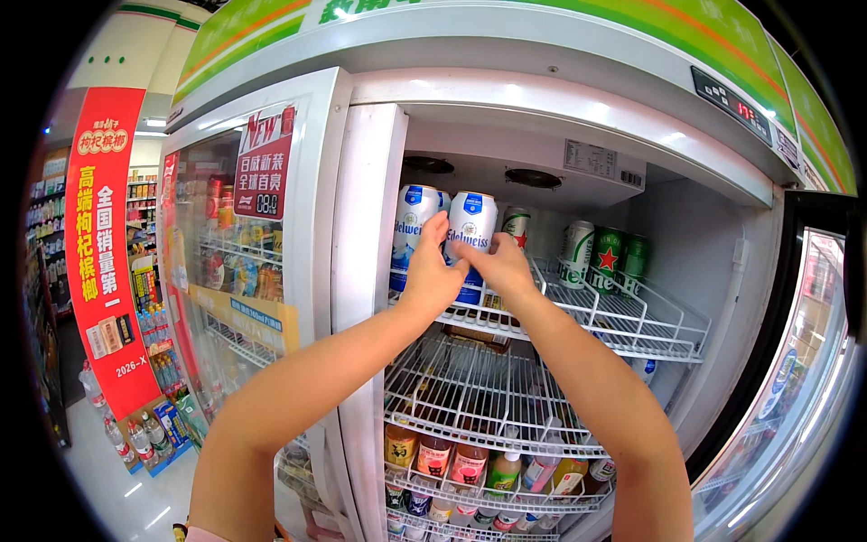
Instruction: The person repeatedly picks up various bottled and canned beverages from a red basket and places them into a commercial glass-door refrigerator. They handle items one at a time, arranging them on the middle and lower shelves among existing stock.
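Observation:
Both arms reach into the upper part of an open cooler. My right hand [499, 267] is closed at the lower part of a white and blue beer can [472, 217], its thumb across the front. My left hand [432, 271] is at the same can's left side, fingers pointing up and thumb touching the can's lower front. Close by on the left is a matching white and blue can [413, 235], partly behind my left fingers. Another blue-topped can shows only in part behind these two. The cans stand upright on the white wire shelf [578, 312].
Green cans [607, 257] and a silver-green can [576, 253] stand further right on the shelf. Below lies a lower wire rack [470, 379], with bottles [470, 465] beneath it. A glass door [235, 262] borders the opening on the left; another glass-fronted cooler [777, 397] stands right.

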